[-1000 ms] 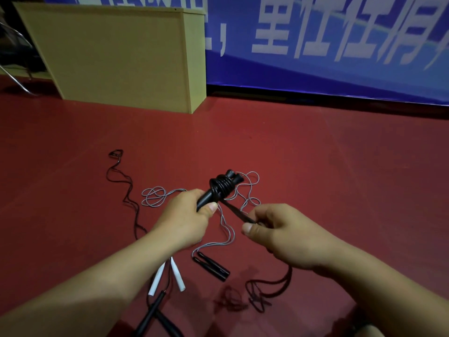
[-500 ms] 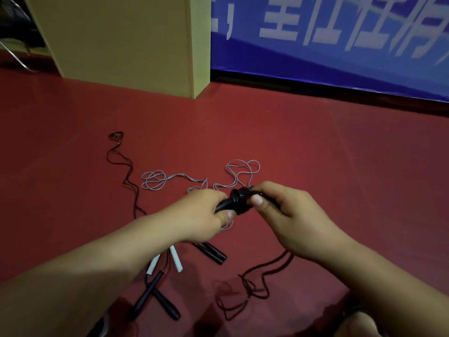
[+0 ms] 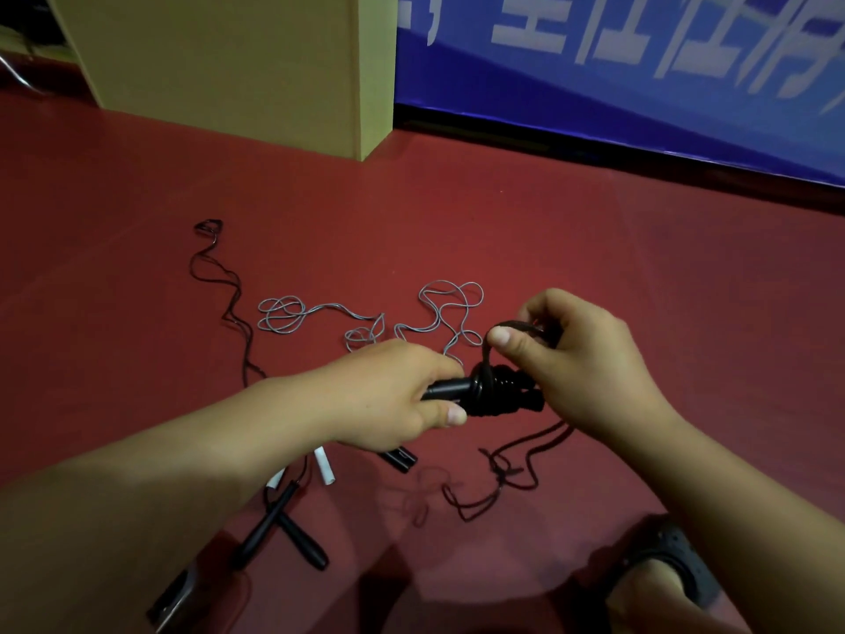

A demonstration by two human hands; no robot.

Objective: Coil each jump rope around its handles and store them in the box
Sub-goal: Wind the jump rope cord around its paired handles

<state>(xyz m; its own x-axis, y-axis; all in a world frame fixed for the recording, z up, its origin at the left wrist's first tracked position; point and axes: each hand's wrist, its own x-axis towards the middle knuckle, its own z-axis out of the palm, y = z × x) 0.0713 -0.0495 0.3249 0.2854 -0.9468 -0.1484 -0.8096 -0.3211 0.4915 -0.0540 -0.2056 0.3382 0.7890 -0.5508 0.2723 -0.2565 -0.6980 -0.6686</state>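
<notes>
My left hand [image 3: 393,395] grips the black handles [image 3: 450,388] of a dark jump rope, whose cord is wound in a thick coil [image 3: 500,393] around their far end. My right hand [image 3: 576,359] pinches a loop of that dark cord [image 3: 514,326] just above the coil. The loose remainder of the cord [image 3: 512,469] trails on the red floor below my right hand. A grey rope [image 3: 366,318] lies tangled on the floor beyond my hands. Another dark rope [image 3: 224,286] snakes away at the left, its black handles [image 3: 283,528] crossed near my left forearm.
A tall beige box [image 3: 237,61] stands on the floor at the back left, against a blue banner [image 3: 640,75]. Two white handle ends [image 3: 324,466] and a black handle pair [image 3: 400,457] lie under my left hand. My sandalled foot [image 3: 663,574] shows at the bottom right.
My right hand has lifted away from the coil, drawing a loop of dark cord up above it. My left hand keeps its hold on the handles.
</notes>
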